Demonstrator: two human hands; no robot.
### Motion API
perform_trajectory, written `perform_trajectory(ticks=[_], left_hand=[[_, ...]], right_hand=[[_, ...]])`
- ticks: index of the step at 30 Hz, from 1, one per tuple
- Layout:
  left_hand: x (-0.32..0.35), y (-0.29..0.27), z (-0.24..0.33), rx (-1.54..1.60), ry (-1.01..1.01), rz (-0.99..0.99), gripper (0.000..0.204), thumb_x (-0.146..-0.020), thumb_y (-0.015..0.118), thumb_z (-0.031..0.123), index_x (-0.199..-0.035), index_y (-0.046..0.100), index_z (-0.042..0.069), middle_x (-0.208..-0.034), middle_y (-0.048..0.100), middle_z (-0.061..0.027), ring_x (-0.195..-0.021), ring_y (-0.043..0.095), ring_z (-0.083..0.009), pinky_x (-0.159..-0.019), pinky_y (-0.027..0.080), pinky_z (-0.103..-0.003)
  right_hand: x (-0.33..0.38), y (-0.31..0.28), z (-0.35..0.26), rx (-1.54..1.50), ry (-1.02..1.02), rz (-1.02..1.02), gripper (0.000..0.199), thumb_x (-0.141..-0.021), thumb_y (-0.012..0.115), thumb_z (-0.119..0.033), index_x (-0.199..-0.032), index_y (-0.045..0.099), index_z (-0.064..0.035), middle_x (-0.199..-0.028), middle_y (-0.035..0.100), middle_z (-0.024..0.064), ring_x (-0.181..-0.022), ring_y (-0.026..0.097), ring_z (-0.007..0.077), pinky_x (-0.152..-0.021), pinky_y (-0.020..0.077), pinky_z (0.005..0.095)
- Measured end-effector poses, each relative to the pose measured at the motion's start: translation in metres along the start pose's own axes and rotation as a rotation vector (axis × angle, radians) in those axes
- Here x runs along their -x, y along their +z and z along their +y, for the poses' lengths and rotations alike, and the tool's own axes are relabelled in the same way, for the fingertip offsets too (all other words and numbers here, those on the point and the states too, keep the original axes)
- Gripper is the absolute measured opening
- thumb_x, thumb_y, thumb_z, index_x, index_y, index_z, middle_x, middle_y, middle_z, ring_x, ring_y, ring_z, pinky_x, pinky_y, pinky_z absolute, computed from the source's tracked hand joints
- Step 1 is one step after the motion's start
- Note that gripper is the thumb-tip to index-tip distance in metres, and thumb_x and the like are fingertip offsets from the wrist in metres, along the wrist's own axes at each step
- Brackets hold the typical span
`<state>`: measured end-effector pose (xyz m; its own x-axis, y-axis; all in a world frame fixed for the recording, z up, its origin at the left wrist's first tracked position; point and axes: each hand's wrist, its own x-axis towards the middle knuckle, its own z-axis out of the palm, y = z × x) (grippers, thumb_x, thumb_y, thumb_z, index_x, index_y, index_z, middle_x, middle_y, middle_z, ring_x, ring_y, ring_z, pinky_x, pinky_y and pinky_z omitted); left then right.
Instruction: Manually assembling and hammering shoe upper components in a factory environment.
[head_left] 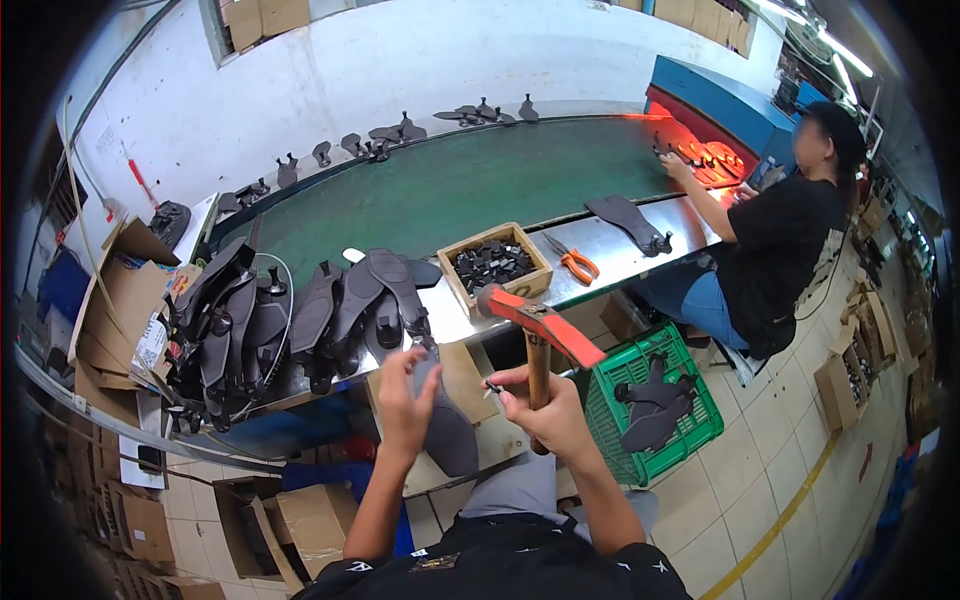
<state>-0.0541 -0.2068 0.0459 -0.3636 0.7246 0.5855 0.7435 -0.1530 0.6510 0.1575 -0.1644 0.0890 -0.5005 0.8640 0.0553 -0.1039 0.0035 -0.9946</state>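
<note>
My right hand (545, 405) grips the wooden handle of a hammer (535, 322) with an orange-red head, held upright, and pinches a small dark piece between thumb and finger. My left hand (405, 395) has its fingers spread and touches a dark grey shoe sole (450, 430) that lies over my lap. Just beyond, a row of dark soles with heels (340, 305) leans on the metal bench edge (600, 245).
A wooden box of small dark parts (495, 265) and orange-handled pliers (575, 262) sit on the bench. A green conveyor belt (470, 180) carries soles. A green crate (655, 400) holds soles at my right. A seated person (770, 250) works at the right. Cardboard boxes (115, 310) stand left.
</note>
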Motion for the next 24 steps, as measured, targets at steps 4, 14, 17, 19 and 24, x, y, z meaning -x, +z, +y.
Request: perform_trajectory(ticks=[4, 14, 17, 19, 24], left_hand=[[-0.026, 0.018, -0.077, 0.024, -0.005, -0.086, 0.032, -0.084, 0.074, 0.014, -0.112, 0.064, 0.001, -0.098, 0.067, -0.0161, -0.089, 0.066, -0.0317, -0.082, 0.050, -0.036], [-0.006, -0.006, -0.078, 0.320, -0.158, -0.280, 0.027, -0.078, 0.077, 0.009, -0.103, 0.071, 0.000, -0.103, 0.072, -0.0147, -0.093, 0.069, -0.0241, -0.084, 0.052, -0.033], [-0.006, -0.005, -0.076, 0.272, -0.176, -0.279, 0.026, -0.078, 0.075, 0.007, -0.102, 0.071, -0.001, -0.103, 0.072, -0.0151, -0.094, 0.069, -0.0266, -0.085, 0.052, -0.033], [-0.003, -0.003, -0.082, 0.271, -0.155, -0.274, 0.025, -0.077, 0.075, 0.006, -0.101, 0.071, -0.001, -0.100, 0.072, -0.0149, -0.094, 0.068, -0.0280, -0.084, 0.052, -0.034], [-0.001, -0.002, -0.087, 0.328, -0.213, -0.290, 0.023, -0.076, 0.076, 0.006, -0.097, 0.071, -0.001, -0.095, 0.071, -0.0146, -0.089, 0.068, -0.0286, -0.080, 0.052, -0.036]], right_hand=[[-0.040, 0.024, 0.023, 0.083, -0.054, -0.016, 0.021, -0.088, 0.071, -0.010, -0.107, 0.070, -0.0023, -0.071, 0.057, -0.0067, -0.057, 0.043, 0.0004, -0.053, 0.0342, 0.0192], [-0.099, 0.051, 0.063, 0.505, -0.339, -0.231, 0.027, -0.081, 0.067, 0.003, -0.108, 0.064, 0.0044, -0.101, 0.068, 0.0171, -0.090, 0.068, 0.0299, -0.082, 0.0521, 0.0323], [-0.102, 0.053, 0.067, 0.549, -0.442, -0.260, 0.027, -0.081, 0.067, 0.003, -0.107, 0.065, 0.0042, -0.104, 0.068, 0.0171, -0.092, 0.068, 0.0309, -0.082, 0.0523, 0.0343], [-0.104, 0.053, 0.068, 0.572, -0.451, -0.273, 0.027, -0.080, 0.066, 0.004, -0.107, 0.065, 0.0041, -0.105, 0.068, 0.0172, -0.092, 0.068, 0.0316, -0.083, 0.0524, 0.0347], [-0.107, 0.055, 0.061, 0.651, -0.433, -0.336, 0.029, -0.077, 0.066, 0.006, -0.107, 0.065, 0.0042, -0.108, 0.068, 0.0177, -0.094, 0.067, 0.0337, -0.084, 0.0527, 0.0342]])
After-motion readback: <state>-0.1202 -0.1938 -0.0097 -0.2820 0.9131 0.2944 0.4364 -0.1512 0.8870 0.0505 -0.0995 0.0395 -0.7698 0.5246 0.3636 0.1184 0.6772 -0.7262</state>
